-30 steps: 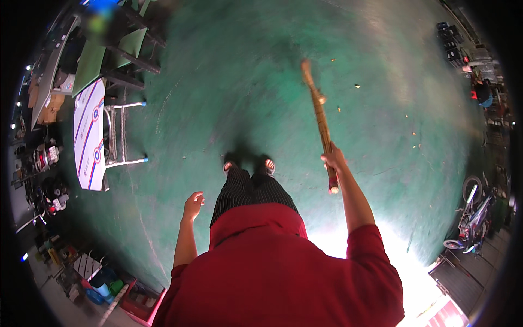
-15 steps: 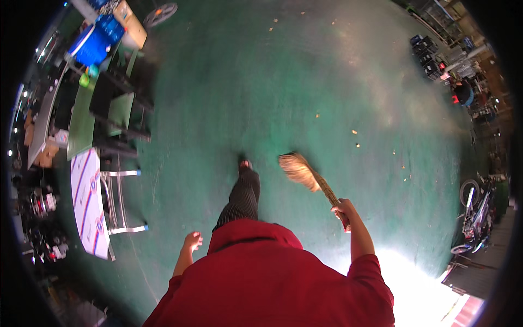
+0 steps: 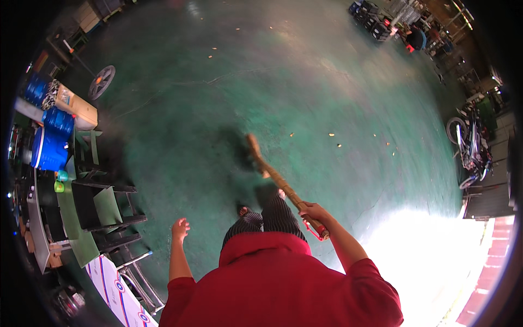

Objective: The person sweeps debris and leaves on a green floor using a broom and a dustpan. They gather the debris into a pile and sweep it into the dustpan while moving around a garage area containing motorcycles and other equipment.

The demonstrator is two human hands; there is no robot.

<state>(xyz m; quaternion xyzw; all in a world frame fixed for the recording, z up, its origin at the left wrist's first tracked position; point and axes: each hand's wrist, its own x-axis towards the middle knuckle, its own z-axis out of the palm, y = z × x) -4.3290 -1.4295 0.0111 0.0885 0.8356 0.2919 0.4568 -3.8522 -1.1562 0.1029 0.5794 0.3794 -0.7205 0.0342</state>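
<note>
My right hand (image 3: 311,211) grips the upper end of a long wooden broom (image 3: 275,177). Its handle slants up and to the left from my hand, and the straw head reaches the green floor (image 3: 305,87) ahead of my feet. My left hand (image 3: 180,229) hangs free at my left side with the fingers spread, holding nothing. I wear a red top and striped trousers. Small bits of yellow litter (image 3: 333,135) lie scattered on the floor ahead and to the right.
Dark chairs and a green table (image 3: 101,210) stand close on my left, with blue barrels (image 3: 50,148) and a cardboard box (image 3: 81,109) behind them. A parked motorbike (image 3: 469,150) is at the right edge. Crates and a person (image 3: 417,38) are at the far top right.
The broom has swung from pointing straight ahead, down close to my feet, and now out ahead-left. The view has turned, so the furniture on my left has shifted.
</note>
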